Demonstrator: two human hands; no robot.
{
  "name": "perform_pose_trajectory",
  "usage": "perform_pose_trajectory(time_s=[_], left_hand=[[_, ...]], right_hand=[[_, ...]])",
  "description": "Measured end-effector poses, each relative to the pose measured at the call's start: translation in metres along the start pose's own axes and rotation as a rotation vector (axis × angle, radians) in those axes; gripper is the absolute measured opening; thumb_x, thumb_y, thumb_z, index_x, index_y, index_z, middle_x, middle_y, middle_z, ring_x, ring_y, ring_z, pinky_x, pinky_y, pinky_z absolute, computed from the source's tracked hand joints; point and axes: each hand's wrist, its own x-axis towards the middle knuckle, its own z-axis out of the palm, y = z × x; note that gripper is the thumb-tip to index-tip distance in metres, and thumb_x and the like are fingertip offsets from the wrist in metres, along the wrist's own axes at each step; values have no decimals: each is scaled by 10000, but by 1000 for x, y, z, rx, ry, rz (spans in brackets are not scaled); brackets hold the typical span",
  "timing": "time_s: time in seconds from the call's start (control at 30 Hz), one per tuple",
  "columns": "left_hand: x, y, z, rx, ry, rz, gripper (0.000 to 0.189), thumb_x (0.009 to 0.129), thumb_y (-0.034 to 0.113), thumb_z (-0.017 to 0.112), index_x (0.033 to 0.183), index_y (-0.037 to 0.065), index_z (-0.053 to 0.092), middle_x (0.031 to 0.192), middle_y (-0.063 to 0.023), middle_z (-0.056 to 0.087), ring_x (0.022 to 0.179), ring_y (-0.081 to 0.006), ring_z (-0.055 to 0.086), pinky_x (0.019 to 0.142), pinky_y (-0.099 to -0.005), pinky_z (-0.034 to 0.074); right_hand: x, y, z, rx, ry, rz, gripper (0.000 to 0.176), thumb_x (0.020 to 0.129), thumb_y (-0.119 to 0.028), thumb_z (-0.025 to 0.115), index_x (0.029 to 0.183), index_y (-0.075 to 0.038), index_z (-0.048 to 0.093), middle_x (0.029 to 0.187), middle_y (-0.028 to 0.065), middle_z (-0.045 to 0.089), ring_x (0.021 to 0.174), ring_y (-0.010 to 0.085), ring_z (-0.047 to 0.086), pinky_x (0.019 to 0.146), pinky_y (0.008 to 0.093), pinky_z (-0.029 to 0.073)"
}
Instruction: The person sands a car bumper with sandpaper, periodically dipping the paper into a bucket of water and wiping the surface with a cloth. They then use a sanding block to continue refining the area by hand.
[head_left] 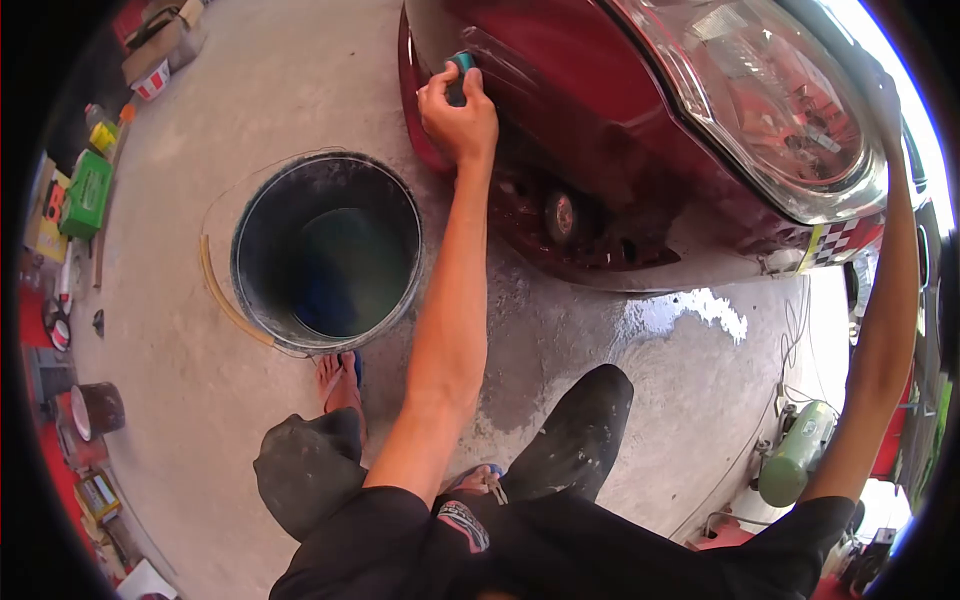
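Note:
My left hand [461,112] has its fingers wrapped round a small teal block [463,63], held against the dark red car bumper [545,75]. Pale wet streaks mark the paint beside the block. At the upper right my right hand [880,95] is near the car's edge beyond the headlight [785,100]; its fingers are blurred against the glare. Below and left of my left hand stands a black bucket [243,250] with murky water and something blue inside.
A green compressor [800,455] lies at the lower right, with cables on the floor nearby. Water shines on the concrete [680,315] under the bumper. Along the left edge are a green box [88,193], a tin [98,410] and other items.

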Motion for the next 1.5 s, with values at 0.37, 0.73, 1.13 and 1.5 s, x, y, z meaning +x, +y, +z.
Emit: perform_pose_trajectory(time_s=[0.37, 0.73, 1.13, 1.5], left_hand=[[-14, 17, -8, -30, -16, -77, 251, 870, 102, 816, 1063, -32, 729, 1052, -178, 681, 1006, -344, 658, 907, -436, 516], [-13, 3, -2, -67, 4, -110, 275, 835, 101, 837, 1071, -9, 748, 1107, -162, 683, 1060, -347, 646, 956, -433, 503], [-35, 75, -2, -92, -31, 170, 259, 820, 67, 832, 1056, 4, 748, 1078, -129, 690, 1066, -335, 630, 941, -471, 495], [-21, 68, 1, -100, -1, 47, 239, 838, 96, 831, 1030, -18, 745, 1084, -162, 666, 1042, -326, 636, 930, -442, 503]], right_hand=[[-34, -135, -19, -136, -73, 109, 661, 1057, -513, 539, 1398, 49, 613, 1400, 247, 632, 1288, 361, 604, 1113, 434, 433], [-32, -148, -16, -114, -51, 90, 699, 1044, -548, 538, 1423, 36, 605, 1386, 248, 642, 1273, 352, 613, 1110, 423, 433], [-29, -131, -19, -27, -71, 83, 711, 1055, -571, 533, 1468, 5, 593, 1387, 241, 645, 1281, 335, 609, 1124, 405, 423], [-50, -146, -23, 29, -61, 16, 610, 1086, -468, 509, 1456, 8, 599, 1413, 234, 633, 1307, 324, 595, 1136, 407, 417]])
